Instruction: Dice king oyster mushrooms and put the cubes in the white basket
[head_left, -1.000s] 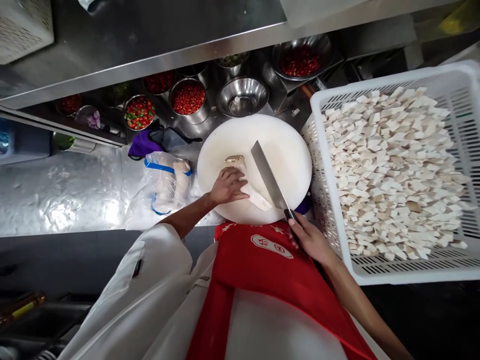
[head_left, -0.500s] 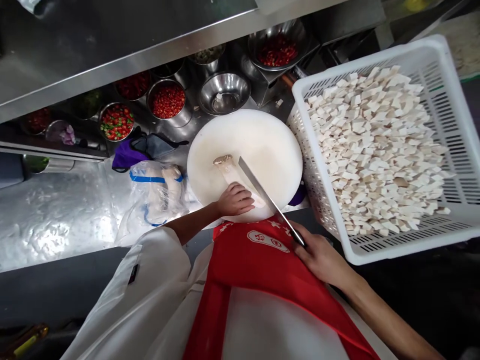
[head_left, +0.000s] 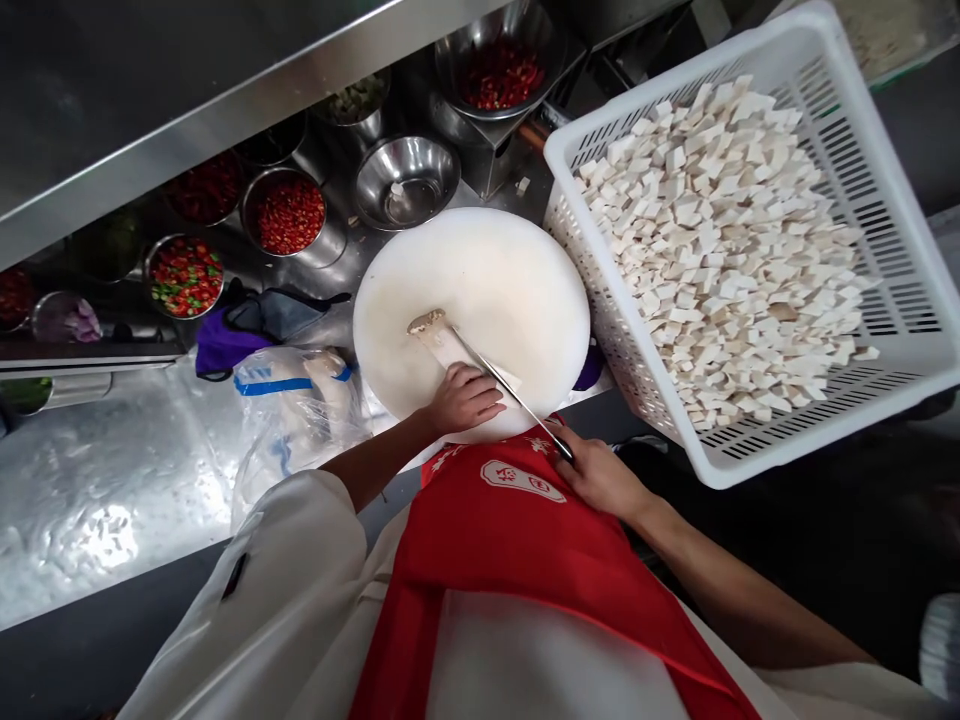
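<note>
A king oyster mushroom (head_left: 441, 340) with a brown cap lies lengthwise on the round white cutting board (head_left: 525, 265). My left hand (head_left: 466, 398) presses down over its stem with curled fingers, covering part of it. In my right hand (head_left: 600, 476), at the board's near right edge, is the dark handle of a kitchen knife (head_left: 504, 380). Its blade runs up and left along the mushroom's right side, tip close to the cap. A pale strip of mushroom shows just right of the blade.
To the right stands a white plastic basket (head_left: 705, 455) holding diced mushroom (head_left: 720, 250). A steel bowl (head_left: 431, 170) and containers of chopped chillies (head_left: 291, 215) are behind the board. A plastic bag of mushrooms (head_left: 296, 410) lies left, below a purple cloth item (head_left: 225, 345). A steel shelf edge (head_left: 247, 105) overhangs.
The knife has moved left onto the mushroom, its blade now turned edge-down instead of showing its flat side. My left hand stays on the mushroom. The view has shifted slightly.
</note>
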